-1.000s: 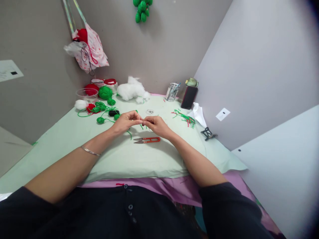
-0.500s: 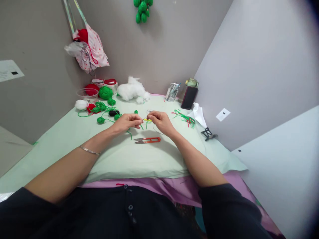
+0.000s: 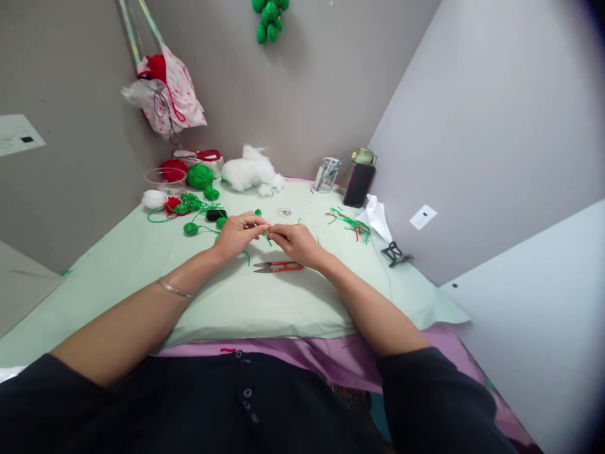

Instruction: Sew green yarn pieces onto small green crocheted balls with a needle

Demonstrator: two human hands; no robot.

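My left hand and my right hand meet over the middle of the table, their fingertips pinched together and touching. What they pinch is too small to make out. Bits of green yarn show just below and beside the fingertips. Orange-handled thread snips lie in front of the hands, partly under the right one. Behind the fingers is a small clear round item. A small green ball and a black object lie left of my left hand.
White stuffing, green yarn and a clear tub stand at the back left. A cup of pens, a phone, yarn scraps and a black stand are on the right.
My right hand has moved left and slightly down to meet the left fingertips. The yellow item and dark thread seen between and beside the hands no longer show clearly.
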